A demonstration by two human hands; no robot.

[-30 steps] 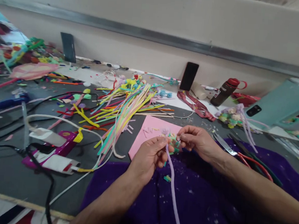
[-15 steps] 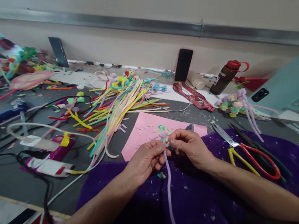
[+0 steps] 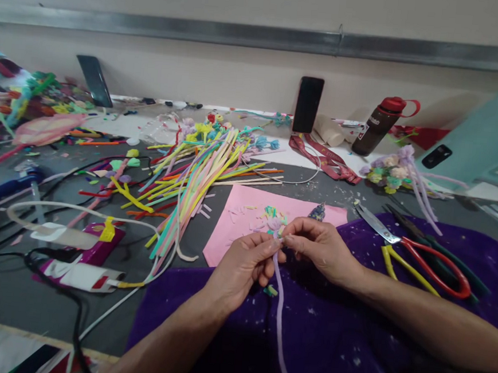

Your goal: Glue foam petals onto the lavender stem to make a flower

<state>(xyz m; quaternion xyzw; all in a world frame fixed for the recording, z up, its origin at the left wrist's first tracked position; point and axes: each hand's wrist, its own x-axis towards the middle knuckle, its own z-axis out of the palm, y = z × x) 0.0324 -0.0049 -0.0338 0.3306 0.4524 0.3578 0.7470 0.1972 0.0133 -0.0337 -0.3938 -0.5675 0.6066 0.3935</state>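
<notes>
A long lilac pipe cleaner hangs down from between my hands over a dark purple cloth. My left hand pinches it just below its top end. From the other side, the thumb and forefinger of my right hand are closed on the same spot. Just above my fingertips sits a small lilac tuft, which looks like part of the same piece. Behind the hands lies a pink sheet with small lilac, green and yellow scraps on it.
A bundle of coloured pipe cleaners lies left of the pink sheet. Red-handled scissors rest on the cloth at right, beside dark pliers. A phone and a bottle stand by the wall. White cables cross the left side.
The view has shifted slightly. Both hands stay pinched together at the top of the pipe cleaner, and its hanging tail has swung a little to the left.
</notes>
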